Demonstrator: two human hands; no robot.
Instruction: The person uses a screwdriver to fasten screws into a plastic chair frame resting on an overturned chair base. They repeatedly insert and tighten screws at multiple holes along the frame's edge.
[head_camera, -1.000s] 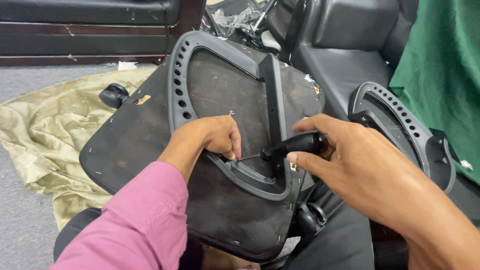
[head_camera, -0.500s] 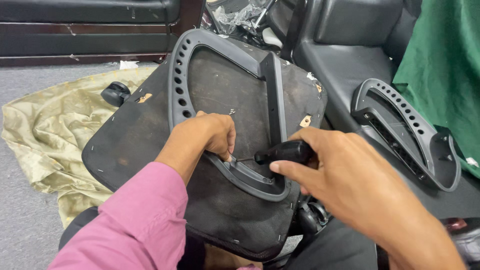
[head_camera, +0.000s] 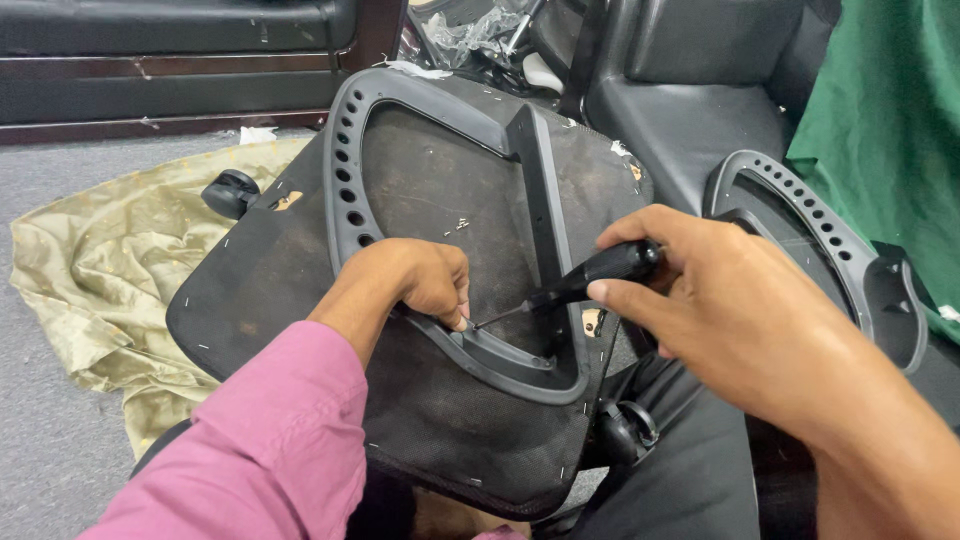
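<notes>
Black-handled and stiff, the light screwdriver (head_camera: 570, 285) lay clenched in the right hand (head_camera: 720, 310), best held by its handle, while the left hand (head_camera: 425, 280) pinched the screw at the armrest frame (head_camera: 345, 170) atop the upturned chair seat (head_camera: 260, 290).

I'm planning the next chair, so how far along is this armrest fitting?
Looks done: the black plastic armrest frame already lies in place on the upturned dark fabric seat underside. In hand: the right hand drives a black-handled screwdriver at the frame's lower edge, where the left hand pinches the spot. Left: a second matching armrest frame lies unfitted on the right.
</notes>
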